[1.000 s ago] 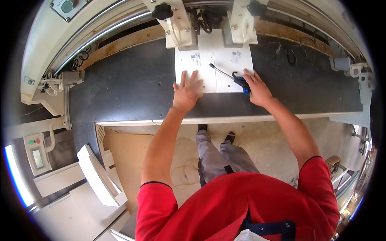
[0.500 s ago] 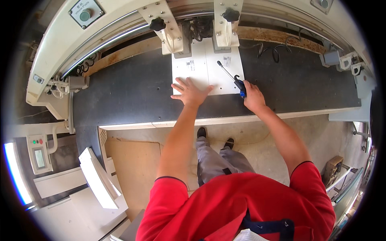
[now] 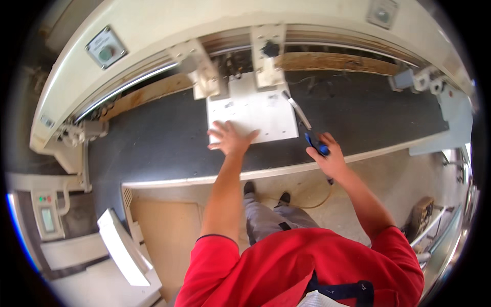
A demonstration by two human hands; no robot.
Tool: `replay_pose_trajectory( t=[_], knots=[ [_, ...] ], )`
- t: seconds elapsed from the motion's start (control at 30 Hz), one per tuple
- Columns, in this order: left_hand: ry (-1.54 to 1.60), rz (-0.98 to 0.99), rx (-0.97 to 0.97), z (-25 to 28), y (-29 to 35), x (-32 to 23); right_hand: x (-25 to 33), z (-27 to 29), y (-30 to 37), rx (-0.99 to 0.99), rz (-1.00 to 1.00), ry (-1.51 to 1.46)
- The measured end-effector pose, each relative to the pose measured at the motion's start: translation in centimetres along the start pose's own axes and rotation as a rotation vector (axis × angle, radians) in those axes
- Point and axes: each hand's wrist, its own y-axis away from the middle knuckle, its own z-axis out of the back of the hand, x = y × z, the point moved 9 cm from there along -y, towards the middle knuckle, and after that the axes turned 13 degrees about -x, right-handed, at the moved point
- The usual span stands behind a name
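Note:
Two white panels lie side by side on the dark machine table, their far ends at two cream clamp blocks. My left hand is spread flat on the near left part of the panels, fingers apart. My right hand is wrapped round the handle of a black and blue air blow gun. Its long nozzle points away from me and left, its tip by the right edge of the panels. Motion blurs the nozzle, and I cannot tell if it touches them.
A cream machine beam spans the far side, carrying the left clamp block and right clamp block. A control box with buttons stands at the left. White boards lean at the lower left. A thin hose hangs below the table edge.
My right hand has drawn the blow gun to the right and toward me, off the panels' middle. My left hand stays in place on the panels. The whole view has shifted and tilted.

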Motion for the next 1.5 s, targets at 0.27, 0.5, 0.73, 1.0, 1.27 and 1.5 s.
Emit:
replay_pose_trajectory(
  t=[0.27, 0.5, 0.73, 1.0, 1.27, 1.5],
  knots=[
    [-0.005, 0.014, 0.023, 0.6, 0.2, 0.1, 8.6, 18.0, -3.4, -0.368, -0.319, -0.299],
    [-0.001, 0.002, 0.007, 0.3, 0.1, 0.2, 7.5, 18.8, -7.4, -0.271, -0.468, -0.24],
    [-0.031, -0.024, 0.02, 0.2, 0.4, 0.0, 1.1, 20.5, 0.5, -0.18, -0.662, -0.211],
    [0.058, -0.02, -0.056, -0.4, 0.7, 1.2, -4.1, 14.9, 12.0, -0.025, -0.87, -0.188],
    [0.278, -0.209, -0.589, -1.1, 9.8, 16.7, -8.6, -2.2, 19.6, 0.445, -0.848, -0.085],
    [0.111, 0.22, 0.036, -11.2, 38.9, 36.0, -4.1, -10.5, 14.4, 0.511, -0.87, -0.3]
  ],
)
